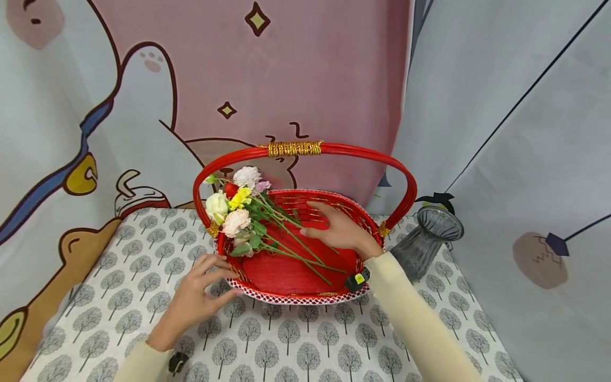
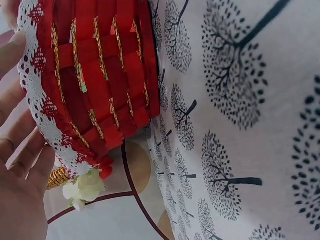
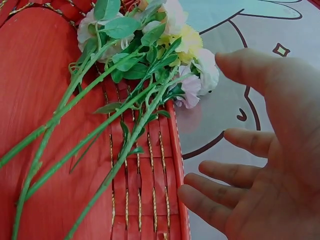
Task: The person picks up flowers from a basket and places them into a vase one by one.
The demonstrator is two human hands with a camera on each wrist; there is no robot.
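A red woven basket (image 1: 291, 281) with white lace trim and a tall handle (image 1: 243, 154) stands on the table. Several artificial flowers (image 1: 236, 223) lie in it, blooms at the left rim, green stems (image 3: 65, 107) slanting across the red bottom. At the basket's front left, my left hand (image 1: 200, 289) has its fingertips right at the lace-trimmed rim (image 2: 40, 100), fingers fairly straight. My right hand (image 1: 341, 229) hovers over the basket's right side, near the stems, with fingers spread and nothing between them.
A grey glass vase (image 1: 425, 244) leans to the right of the basket. The table wears a tree-print cloth (image 1: 286, 339). Behind it hangs a pink and white cartoon curtain (image 1: 334, 69), and a pale one (image 1: 534, 159) closes off the right side.
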